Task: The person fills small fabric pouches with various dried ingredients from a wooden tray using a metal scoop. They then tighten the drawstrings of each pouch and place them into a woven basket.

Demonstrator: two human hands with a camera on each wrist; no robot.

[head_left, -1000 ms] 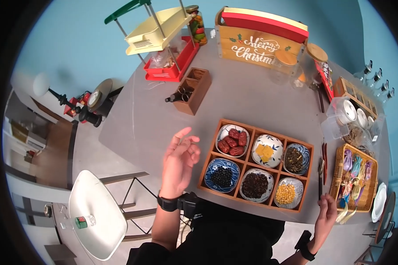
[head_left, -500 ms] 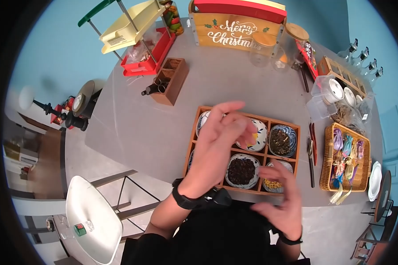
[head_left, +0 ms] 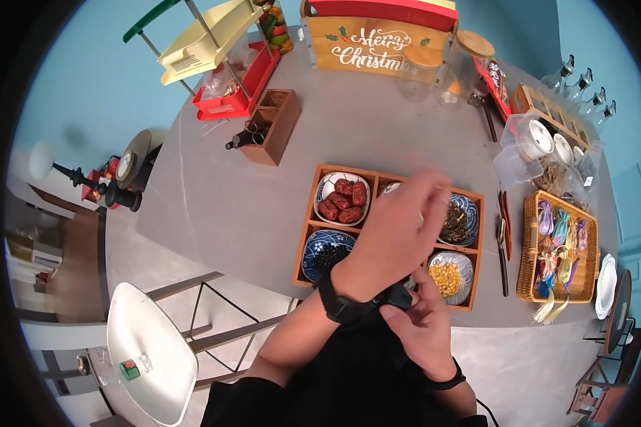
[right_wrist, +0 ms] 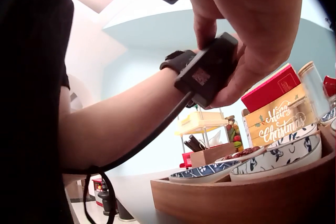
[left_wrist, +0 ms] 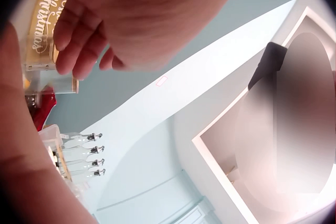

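Note:
Over the wooden compartment tray [head_left: 307,222], my left hand [head_left: 397,235] hovers with its fingers loosely bent and nothing held, hiding the middle bowls. At the left wrist, my right hand [head_left: 426,334] pinches a small black camera box [right_wrist: 210,71] fixed to the wristband [head_left: 332,299], thumb and fingers on either side. Bowls in the tray hold red dates [head_left: 346,201], black beans [head_left: 329,256], dried dark leaves [head_left: 457,224] and yellow kernels [head_left: 445,280]. In the left wrist view, the left fingers [left_wrist: 84,40] hang loosely curled.
Right of the tray lie dark slim tools [head_left: 503,256] and a wicker basket [head_left: 525,274] of tassels. Farther back stand a wooden caddy [head_left: 281,132], a tiered rack [head_left: 210,46], a Christmas crate [head_left: 327,50] and glass jars [head_left: 424,78]. A cable [right_wrist: 152,134] trails from the camera box.
Both hands have come in from the tray's two sides. The left hand crossed rightward over the bowls, and the right hand moved left and took hold of the camera box on the left wrist.

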